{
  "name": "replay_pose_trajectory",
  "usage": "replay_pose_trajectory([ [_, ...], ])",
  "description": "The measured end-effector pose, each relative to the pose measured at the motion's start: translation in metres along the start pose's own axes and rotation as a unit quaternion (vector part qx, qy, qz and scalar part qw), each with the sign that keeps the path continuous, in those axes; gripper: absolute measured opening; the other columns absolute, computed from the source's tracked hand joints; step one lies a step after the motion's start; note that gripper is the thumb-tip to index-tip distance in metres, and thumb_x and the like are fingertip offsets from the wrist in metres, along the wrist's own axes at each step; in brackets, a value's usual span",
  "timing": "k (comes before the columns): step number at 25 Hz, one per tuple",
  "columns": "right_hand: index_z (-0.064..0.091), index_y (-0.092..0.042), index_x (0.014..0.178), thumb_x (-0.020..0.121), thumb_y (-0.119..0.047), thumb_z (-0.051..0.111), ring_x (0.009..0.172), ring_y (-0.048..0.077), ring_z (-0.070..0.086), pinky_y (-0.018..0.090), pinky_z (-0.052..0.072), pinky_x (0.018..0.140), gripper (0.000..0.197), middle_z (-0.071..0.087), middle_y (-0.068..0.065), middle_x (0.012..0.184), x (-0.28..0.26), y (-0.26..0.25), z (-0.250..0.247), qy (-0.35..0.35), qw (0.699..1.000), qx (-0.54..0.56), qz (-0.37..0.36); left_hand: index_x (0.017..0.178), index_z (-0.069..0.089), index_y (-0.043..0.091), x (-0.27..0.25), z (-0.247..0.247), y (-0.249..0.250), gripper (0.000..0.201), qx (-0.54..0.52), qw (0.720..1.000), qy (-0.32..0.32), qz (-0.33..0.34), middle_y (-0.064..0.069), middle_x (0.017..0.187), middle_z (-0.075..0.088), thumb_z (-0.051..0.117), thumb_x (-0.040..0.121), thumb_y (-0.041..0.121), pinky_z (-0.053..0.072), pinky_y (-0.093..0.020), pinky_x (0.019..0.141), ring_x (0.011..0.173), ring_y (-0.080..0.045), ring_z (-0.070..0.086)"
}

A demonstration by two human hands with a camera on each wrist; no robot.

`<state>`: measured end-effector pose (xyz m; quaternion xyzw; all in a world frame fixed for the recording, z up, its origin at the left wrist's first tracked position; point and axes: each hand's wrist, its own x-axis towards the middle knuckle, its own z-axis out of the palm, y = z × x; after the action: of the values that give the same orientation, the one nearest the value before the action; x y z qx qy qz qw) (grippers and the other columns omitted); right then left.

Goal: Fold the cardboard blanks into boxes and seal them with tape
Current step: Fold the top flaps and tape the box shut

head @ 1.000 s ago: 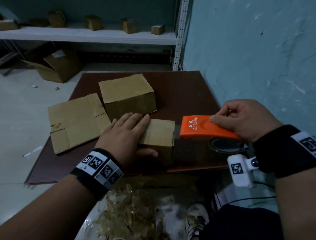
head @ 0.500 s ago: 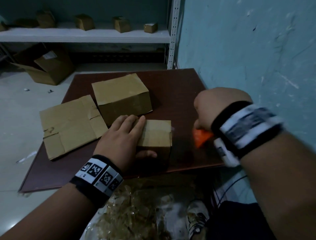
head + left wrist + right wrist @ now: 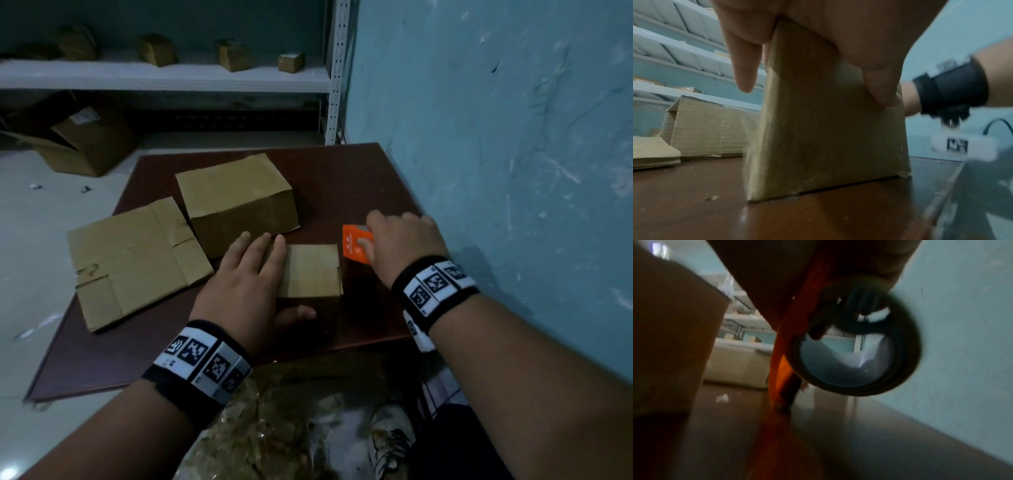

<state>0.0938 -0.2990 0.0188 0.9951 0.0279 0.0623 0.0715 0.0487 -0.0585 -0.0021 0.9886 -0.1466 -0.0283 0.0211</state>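
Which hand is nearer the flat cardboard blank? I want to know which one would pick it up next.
Left. The left hand rests on the small box, just right of the flat cardboard blank; the right hand grips the orange tape dispenser beyond that box.

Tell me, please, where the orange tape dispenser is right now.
In the head view the orange tape dispenser is in the right hand, just right of the small box near the wall.

Tape dispenser (image 3: 356, 244) mostly behind hand (image 3: 402, 245)
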Motion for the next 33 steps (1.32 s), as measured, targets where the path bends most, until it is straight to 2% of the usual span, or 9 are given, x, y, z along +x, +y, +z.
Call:
replay_pose_trajectory([
  [4,0.056,-0.029,0.115,0.096,-0.055,0.055,0.108,0.031,0.058,0.046,0.040,0.091,0.032,0.067,0.003,0.112,-0.008,-0.009,0.015,-0.026,0.999,0.014,0.037,0.163,-0.009,0.025,-0.002,0.000,0.000,0.118,0.003,1.000,0.001,-0.002,-0.002,0.173,-0.002,0.030,0.075,0.094,0.016,-0.051,0.128,0.159,-0.029,-0.007],
  [6,0.063,-0.026,0.107,0.098,-0.053,0.054,0.105,0.032,0.060,0.042,0.046,0.089,0.030,0.064,0.006,0.108,-0.016,-0.016,0.008,0.031,0.981,0.164,0.099,0.163,-0.009,0.025,-0.002,0.001,-0.001,0.118,-0.002,1.000,0.005,-0.001,-0.003,0.173,-0.002,0.032,0.076,0.093,0.017,-0.051,0.128,0.159,-0.029,-0.008],
  [10,0.062,-0.019,0.087,0.097,-0.073,0.043,0.079,0.025,0.066,0.044,0.056,0.077,0.059,0.066,0.004,0.082,-0.038,-0.044,-0.002,-0.102,0.795,0.546,0.241,0.163,-0.008,0.024,-0.002,0.003,0.001,0.120,-0.006,1.000,0.002,0.002,-0.004,0.174,-0.001,0.025,0.073,0.094,0.018,-0.051,0.128,0.159,-0.030,-0.007],
  [14,0.066,-0.025,0.092,0.104,-0.061,0.042,0.084,0.018,0.065,0.035,0.050,0.071,0.045,0.067,0.000,0.087,-0.048,-0.059,0.006,-0.097,0.791,0.571,0.199,0.164,-0.007,0.023,-0.002,0.002,0.001,0.119,-0.013,1.000,0.010,0.000,-0.003,0.174,-0.001,0.025,0.074,0.094,0.015,-0.049,0.129,0.159,-0.029,-0.007],
  [20,0.070,-0.043,0.108,0.099,-0.069,0.045,0.100,0.010,0.062,0.046,0.051,0.102,0.036,0.067,-0.014,0.103,-0.043,-0.066,0.024,-0.086,0.684,0.676,0.261,0.165,0.000,0.022,-0.006,0.002,0.000,0.119,-0.090,0.995,0.040,0.000,0.004,0.173,-0.004,0.038,0.077,0.092,0.003,-0.037,0.128,0.159,-0.020,-0.010],
  [22,0.067,-0.046,0.102,0.100,-0.066,0.046,0.097,0.007,0.060,0.040,0.048,0.098,0.029,0.065,-0.016,0.102,-0.043,-0.068,0.024,-0.084,0.667,0.688,0.274,0.165,0.004,0.025,-0.009,0.001,-0.003,0.115,-0.294,0.952,0.060,-0.051,0.012,0.171,-0.003,0.044,0.077,0.088,0.006,-0.034,0.126,0.157,-0.010,-0.003],
  [25,0.067,-0.037,0.085,0.104,-0.058,0.046,0.089,0.006,0.061,0.030,0.046,0.081,0.035,0.068,-0.013,0.092,-0.042,-0.071,0.023,-0.059,0.670,0.691,0.265,0.163,0.022,0.030,-0.007,-0.002,-0.011,0.087,-0.634,0.742,0.089,-0.202,0.006,0.170,0.024,0.061,0.092,0.063,0.025,-0.045,0.125,0.154,-0.019,0.026],
  [26,0.067,-0.034,0.084,0.105,-0.056,0.045,0.088,0.005,0.061,0.027,0.044,0.076,0.038,0.068,-0.011,0.091,-0.042,-0.072,0.021,-0.053,0.679,0.684,0.261,0.161,0.031,0.031,-0.006,-0.002,-0.012,0.076,-0.648,0.723,0.089,-0.223,0.005,0.165,0.033,0.062,0.096,0.054,0.029,-0.045,0.123,0.150,-0.021,0.033],
  [33,0.071,-0.037,0.114,0.101,-0.066,0.044,0.097,0.004,0.058,0.033,0.045,0.090,0.041,0.066,-0.017,0.104,-0.041,-0.078,0.027,-0.074,0.662,0.688,0.288,0.138,0.056,0.044,0.004,0.005,-0.017,0.033,-0.566,0.784,0.120,-0.224,0.016,0.138,0.056,0.052,0.105,0.039,0.043,-0.029,0.089,0.125,-0.016,0.053],
])
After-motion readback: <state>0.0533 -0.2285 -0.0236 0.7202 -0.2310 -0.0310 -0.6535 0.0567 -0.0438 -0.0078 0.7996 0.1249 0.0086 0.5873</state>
